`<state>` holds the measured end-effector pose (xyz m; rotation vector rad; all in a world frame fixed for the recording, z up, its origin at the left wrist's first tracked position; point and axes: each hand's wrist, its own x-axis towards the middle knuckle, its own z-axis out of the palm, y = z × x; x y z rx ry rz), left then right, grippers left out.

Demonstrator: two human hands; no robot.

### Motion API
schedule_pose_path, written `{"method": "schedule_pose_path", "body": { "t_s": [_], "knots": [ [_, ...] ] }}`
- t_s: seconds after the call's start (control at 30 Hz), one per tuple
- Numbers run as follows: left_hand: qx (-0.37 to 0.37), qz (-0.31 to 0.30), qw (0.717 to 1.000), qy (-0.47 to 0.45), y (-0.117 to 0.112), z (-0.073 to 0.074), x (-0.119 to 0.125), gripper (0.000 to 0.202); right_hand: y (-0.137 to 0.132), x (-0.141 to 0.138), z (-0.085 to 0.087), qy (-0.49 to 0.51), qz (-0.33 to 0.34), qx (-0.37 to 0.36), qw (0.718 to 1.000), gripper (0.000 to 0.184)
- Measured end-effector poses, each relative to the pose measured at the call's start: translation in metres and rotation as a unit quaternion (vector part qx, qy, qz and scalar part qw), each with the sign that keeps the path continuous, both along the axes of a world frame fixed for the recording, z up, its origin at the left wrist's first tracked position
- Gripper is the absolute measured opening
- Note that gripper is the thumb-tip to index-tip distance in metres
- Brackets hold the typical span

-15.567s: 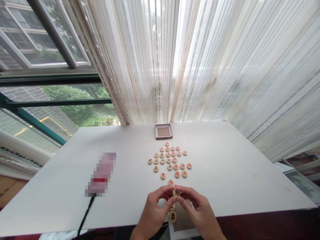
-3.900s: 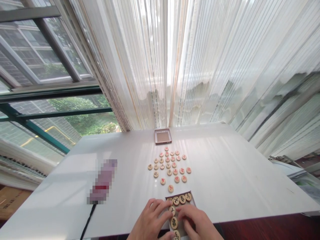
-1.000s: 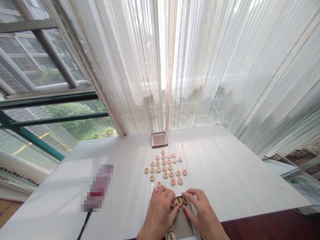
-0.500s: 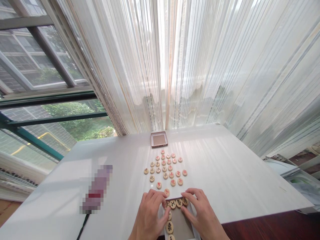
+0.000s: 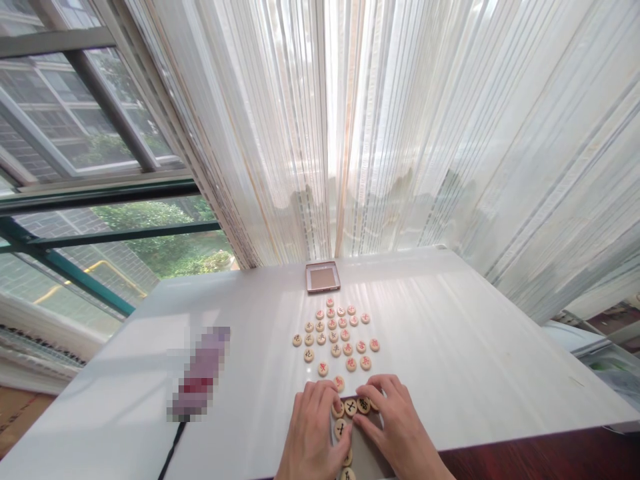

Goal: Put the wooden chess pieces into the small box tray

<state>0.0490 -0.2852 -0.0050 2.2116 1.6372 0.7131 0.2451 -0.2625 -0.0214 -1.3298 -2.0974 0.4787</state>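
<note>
A shallow box [image 5: 371, 453] sits at the table's near edge, cut off by the bottom of the view. Round wooden Chinese chess pieces [image 5: 351, 407] with black characters line its far side and left side. My left hand [image 5: 314, 430] is curled over the box's far left corner, its thumb inside by the left column. Over the far right corner bends my right hand [image 5: 397, 423]; its thumb and fingers close around the right end of the far row, partly hiding the pieces there. Just beyond the box lies a red-marked piece [image 5: 339, 383].
Many more loose pieces [image 5: 333, 335], red and black, are spread over the white table [image 5: 450, 347]. A shallow lid or tray [image 5: 323, 277] rests at the far edge. To the left lies a blurred purple object [image 5: 203, 373] with a black cord. Curtains [image 5: 375, 133] hang behind.
My right thumb and fingers have shifted left along the far row and now cover its end piece. My left hand has come nearer, uncovering one left-column piece and covering another. The view has turned slightly.
</note>
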Motion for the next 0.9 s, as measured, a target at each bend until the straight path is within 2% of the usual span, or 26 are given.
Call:
{"method": "schedule_pose_path", "body": {
  "t_s": [0.07, 0.13, 0.27, 0.4, 0.63, 0.9],
  "knots": [
    [0.000, -0.002, 1.000, -0.008, -0.002, -0.003, -0.002, 0.021, 0.001, 0.000, 0.000, 0.000, -0.003, 0.001, 1.000, 0.030],
    [0.004, -0.003, 1.000, -0.018, -0.005, -0.006, -0.003, 0.022, 0.001, 0.002, -0.002, 0.003, -0.001, 0.007, 1.000, 0.032],
    [0.033, 0.042, 0.998, -0.044, -0.013, -0.017, 0.002, 0.031, 0.000, 0.012, -0.012, 0.005, 0.010, 0.025, 1.000, 0.041],
    [0.049, 0.068, 0.995, -0.060, -0.016, -0.026, 0.008, 0.027, -0.001, 0.019, -0.021, -0.001, 0.011, 0.051, 0.999, 0.038],
    [0.067, 0.077, 0.991, -0.081, -0.016, -0.025, 0.009, 0.024, -0.008, 0.018, -0.023, 0.008, -0.004, 0.092, 0.996, 0.041],
    [0.042, 0.066, 0.990, -0.115, -0.017, -0.026, 0.005, 0.017, -0.012, 0.018, -0.026, 0.010, -0.009, 0.076, 0.997, 0.039]
  ]
}}
